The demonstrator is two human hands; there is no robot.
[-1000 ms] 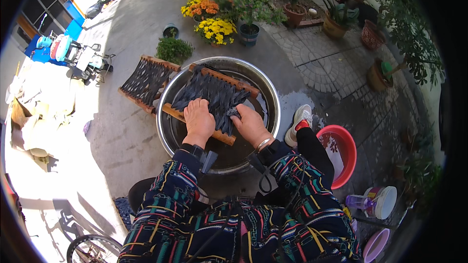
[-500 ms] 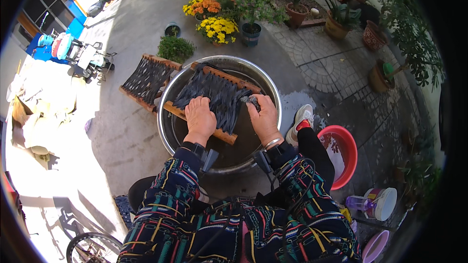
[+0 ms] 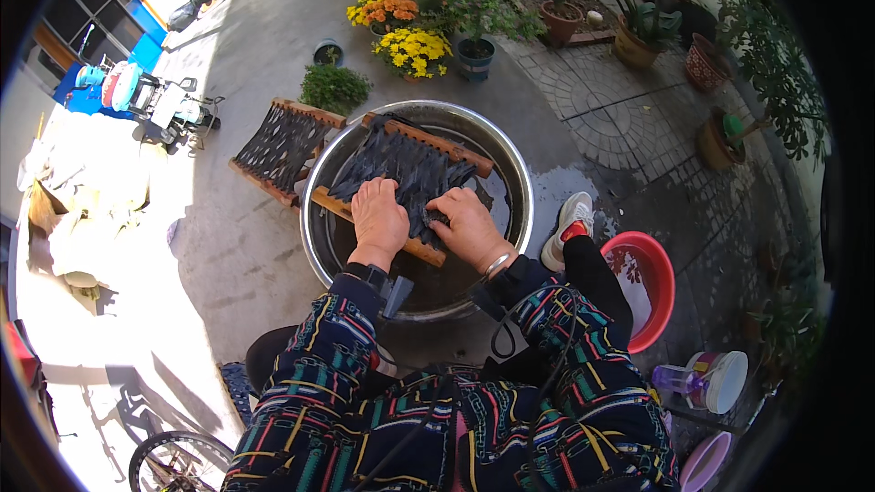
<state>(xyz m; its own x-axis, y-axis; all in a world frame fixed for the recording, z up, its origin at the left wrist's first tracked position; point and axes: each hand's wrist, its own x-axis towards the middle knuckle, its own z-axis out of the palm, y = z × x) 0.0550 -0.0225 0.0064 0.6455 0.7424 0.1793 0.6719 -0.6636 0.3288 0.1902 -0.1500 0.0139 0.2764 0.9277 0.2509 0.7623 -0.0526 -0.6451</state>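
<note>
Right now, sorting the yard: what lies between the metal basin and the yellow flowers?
In the head view, only bare concrete lies between the metal basin and the yellow flowers.

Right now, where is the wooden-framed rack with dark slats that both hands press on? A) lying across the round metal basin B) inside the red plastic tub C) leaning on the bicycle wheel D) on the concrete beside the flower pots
A: the wooden-framed rack with dark slats lies across the round metal basin, with the left hand and right hand flat on its near end.
</note>
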